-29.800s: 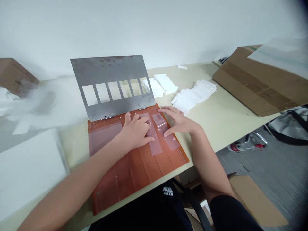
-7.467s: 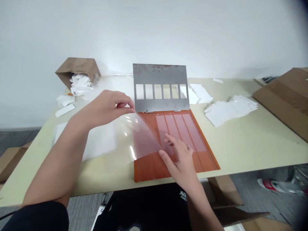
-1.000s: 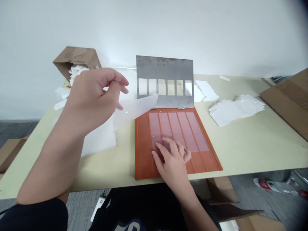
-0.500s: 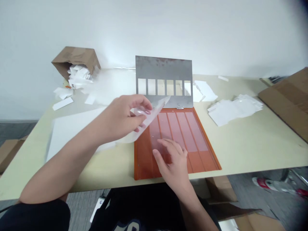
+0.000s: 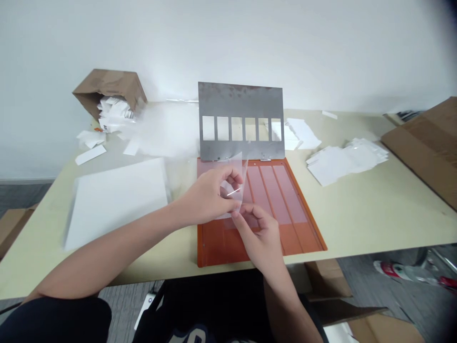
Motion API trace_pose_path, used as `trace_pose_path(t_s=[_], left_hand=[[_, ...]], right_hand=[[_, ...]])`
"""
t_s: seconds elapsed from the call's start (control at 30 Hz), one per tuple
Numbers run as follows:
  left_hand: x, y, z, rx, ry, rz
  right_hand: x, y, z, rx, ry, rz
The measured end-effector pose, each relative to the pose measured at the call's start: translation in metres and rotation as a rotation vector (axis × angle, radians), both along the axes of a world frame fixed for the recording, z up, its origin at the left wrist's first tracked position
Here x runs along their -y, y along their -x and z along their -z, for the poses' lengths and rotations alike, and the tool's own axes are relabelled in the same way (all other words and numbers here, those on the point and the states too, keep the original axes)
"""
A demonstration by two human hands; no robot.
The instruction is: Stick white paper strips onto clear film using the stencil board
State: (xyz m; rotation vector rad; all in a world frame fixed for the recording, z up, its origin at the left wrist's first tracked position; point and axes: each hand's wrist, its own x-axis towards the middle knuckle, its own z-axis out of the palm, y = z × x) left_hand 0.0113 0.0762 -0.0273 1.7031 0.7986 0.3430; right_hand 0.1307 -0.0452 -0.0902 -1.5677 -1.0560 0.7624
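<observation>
Below held film [image 5: 244, 180], cropped shirt lettering [image 5: 196, 334]

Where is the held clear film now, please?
In the head view, the clear film is over the left of the orange board, held by the left hand, the right hand at its lower edge.

Left fingers [image 5: 233, 173] curled close beside curled right fingers [image 5: 254, 209]

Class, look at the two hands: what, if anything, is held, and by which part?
A thin, clear, bent plastic sheet: the left hand and right hand grip it near its lower edge; whether at a corner is hidden.
</observation>
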Motion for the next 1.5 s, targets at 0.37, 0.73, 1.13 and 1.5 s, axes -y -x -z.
trace_pose_path(t_s=[0.37,0.73,1.13,1.5], left_hand=[[0.002,0.002,0.005,0.043,0.056,0.084],[0.005,0.002,0.003,0.044,0.035,0.099],[0.008,0.003,0.003,0.049,0.019,0.124],[0.004,0.002,-0.001,0.034,0.068,0.144]], right_hand=[[0.001,-0.011,0.002,-0.363,-0.02,-0.127],[0.002,-0.011,-0.002,-0.425,-0.022,-0.133],[0.001,-0.015,-0.002,-0.408,0.012,-0.153],[0.003,-0.016,-0.001,-0.334,-0.029,-0.145]])
